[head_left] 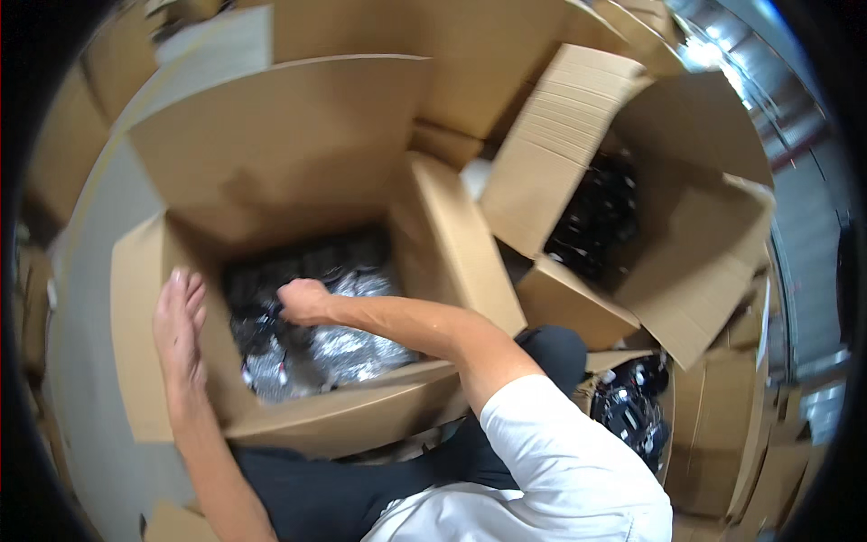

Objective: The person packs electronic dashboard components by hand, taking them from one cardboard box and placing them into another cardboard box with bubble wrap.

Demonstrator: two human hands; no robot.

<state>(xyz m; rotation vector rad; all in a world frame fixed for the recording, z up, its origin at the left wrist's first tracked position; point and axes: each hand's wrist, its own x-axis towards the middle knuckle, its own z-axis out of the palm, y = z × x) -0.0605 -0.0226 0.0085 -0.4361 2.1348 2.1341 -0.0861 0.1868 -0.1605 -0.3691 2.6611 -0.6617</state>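
A large open cardboard box (334,425) stands in front of me. Inside it lie several dark items in shiny clear plastic wrap (361,316), covering the bottom. My right hand (305,302) reaches down into the box over these, its fingers curled closed. Just by its fingertips is a black, glossy wrapped item (257,331); whether the fingers grip it is hidden. At the left side flap (137,334) my left hand (181,330) is held up with its fingers stretched out, holding nothing.
At the right, a second open cardboard box (695,262) contains black glossy items (598,217). Below it, another box holds more black wrapped pieces (632,411). Tall cardboard (506,54) stands behind. Grey floor (99,361) lies at the left.
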